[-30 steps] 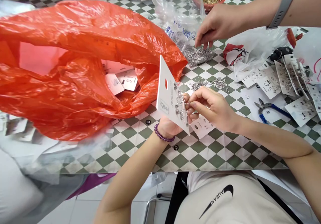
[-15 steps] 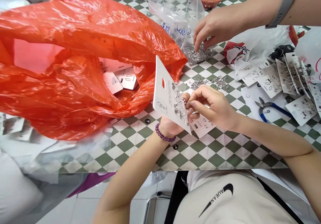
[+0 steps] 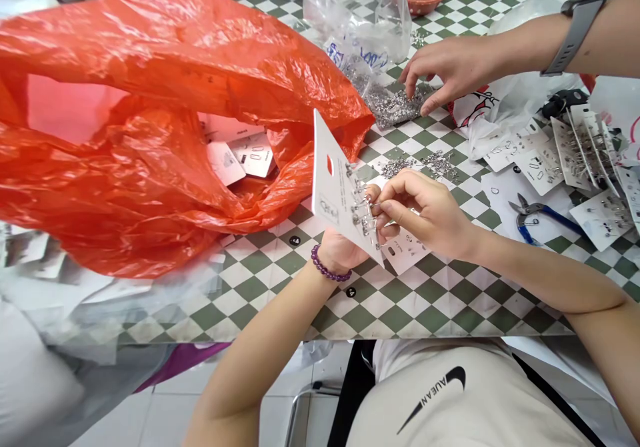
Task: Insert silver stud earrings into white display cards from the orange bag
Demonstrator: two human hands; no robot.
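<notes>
My left hand (image 3: 343, 250), with a purple bead bracelet at its wrist, is closed on a white earring card (image 3: 331, 183). The card stands tilted above the table, and several silver earrings (image 3: 361, 212) stick out from it. At the card's right side my right hand (image 3: 427, 213) pinches a small silver earring part, mostly hidden by the fingertips. Another earring card (image 3: 407, 255) lies flat beneath my hands. Just beyond them are small heaps of silver earring backs or studs (image 3: 397, 167), too tiny to tell apart.
A large red plastic bag (image 3: 150, 133) with cards inside fills the left. Another person's hand (image 3: 450, 67) is over a clear bag of silver parts (image 3: 395, 103). Blue-handled pliers (image 3: 550, 217) and filled earring cards (image 3: 583, 147) lie right. A bowl of gold parts (image 3: 425, 0) stands behind.
The other person's hand has shifted right and its fingers have spread above the clear bag. My hands and the card stay nearly in place.
</notes>
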